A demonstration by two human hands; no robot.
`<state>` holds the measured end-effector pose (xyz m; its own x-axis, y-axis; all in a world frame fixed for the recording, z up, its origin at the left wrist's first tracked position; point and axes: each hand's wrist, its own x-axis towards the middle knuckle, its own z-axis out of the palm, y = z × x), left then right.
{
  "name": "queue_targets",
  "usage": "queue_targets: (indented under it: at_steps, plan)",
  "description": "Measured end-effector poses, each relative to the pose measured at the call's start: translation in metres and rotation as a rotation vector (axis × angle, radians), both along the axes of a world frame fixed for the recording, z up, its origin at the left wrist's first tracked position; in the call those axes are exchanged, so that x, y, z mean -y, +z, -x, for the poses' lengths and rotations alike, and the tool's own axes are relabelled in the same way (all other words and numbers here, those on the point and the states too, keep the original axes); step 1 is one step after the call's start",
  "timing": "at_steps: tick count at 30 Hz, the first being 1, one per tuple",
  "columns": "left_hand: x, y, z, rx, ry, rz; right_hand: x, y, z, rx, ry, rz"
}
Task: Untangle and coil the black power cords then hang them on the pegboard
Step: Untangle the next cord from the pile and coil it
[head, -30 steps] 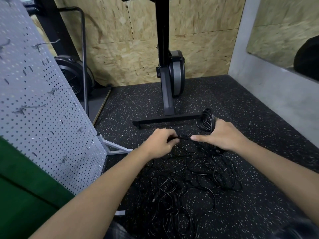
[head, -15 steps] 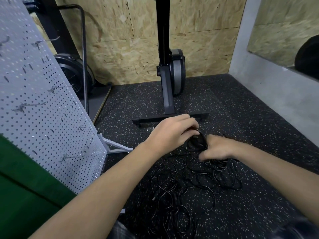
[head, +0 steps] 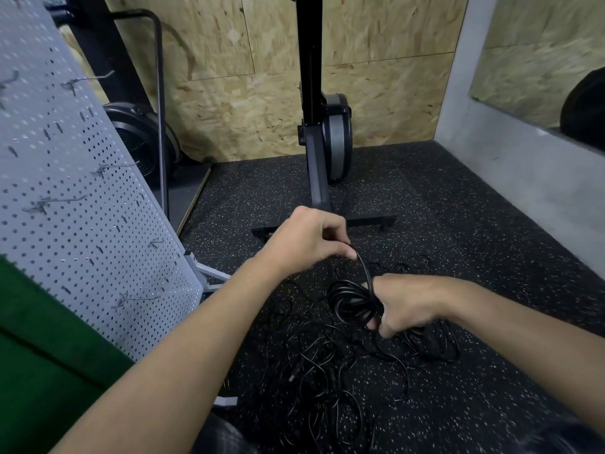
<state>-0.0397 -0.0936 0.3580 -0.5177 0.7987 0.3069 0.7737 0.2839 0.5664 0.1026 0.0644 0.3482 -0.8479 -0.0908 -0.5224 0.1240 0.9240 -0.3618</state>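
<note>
Gathering one black power cord into a coil (head: 352, 303) just above the floor, the right hand (head: 412, 306) curling tightly round the bundled loops, probably to stop them springing apart. Pinching the free strand (head: 366, 268) between thumb and bent fingers of the left hand (head: 304, 240), raised above the coil, seemingly to draw it taut for another wrap. Leaving the remaining tangle (head: 327, 371) sprawling loose on the speckled rubber floor (head: 491, 224) beneath both hands. Working close beside the grey pegboard (head: 82, 208) at the left, its hooks (head: 137, 298) conveniently near for hanging. Facing a black exercise machine (head: 312, 126) beyond.
</note>
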Motion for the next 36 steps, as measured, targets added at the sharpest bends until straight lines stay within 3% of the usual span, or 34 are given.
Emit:
queue_targets:
  at_steps: [6,12,17,20,26,31,36]
  plan:
    - [0.018,-0.013,0.016,0.205,0.028,0.000,0.017,0.000,-0.009,-0.186,0.096,0.032]
    - [0.026,-0.039,0.026,0.314,0.074,-0.008,0.027,0.020,-0.013,-0.536,0.157,0.277]
    - [0.016,-0.050,0.017,0.238,0.136,0.021,0.014,0.017,-0.006,-0.619,-0.010,0.271]
    - [0.014,-0.062,0.021,0.349,0.081,0.051,0.009,0.013,-0.004,-0.703,-0.067,0.189]
    - [0.008,-0.068,0.009,0.325,0.038,0.144,-0.001,0.015,-0.001,-0.806,-0.270,0.050]
    - [-0.003,-0.067,-0.013,0.283,0.066,0.238,0.000,0.018,-0.001,-0.860,-0.488,0.239]
    - [-0.009,-0.066,-0.025,0.212,0.064,0.370,-0.017,0.022,0.002,-0.904,-0.605,0.195]
